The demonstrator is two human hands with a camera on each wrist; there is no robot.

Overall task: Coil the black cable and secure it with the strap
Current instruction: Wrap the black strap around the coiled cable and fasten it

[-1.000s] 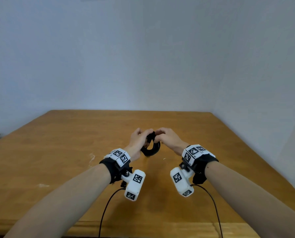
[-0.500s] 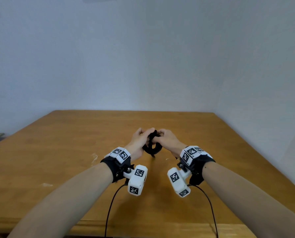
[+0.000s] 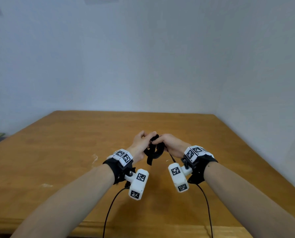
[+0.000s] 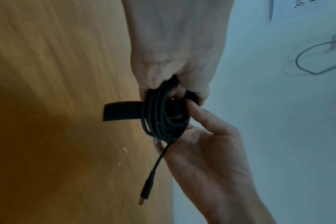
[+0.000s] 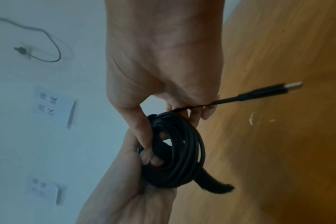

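black cable [image 3: 154, 149] sits coiled between our hands above the wooden surface [image 3: 74, 152]; in the head view the strap [image 3: 151, 156] now hangs loose below the coil, where half a second ago only a short tip showed, so we judge the wrapping is just starting. our left hand [image 3: 140, 143] and right hand [image 3: 170, 145] both grip the coil.

from the left wrist, the strap passes through the coil's centre, its free end sticking out flat; a connector [image 4: 144, 197] dangles.

from the right wrist, pale wall [image 5: 48, 75] carries paper labels and a grey wire.
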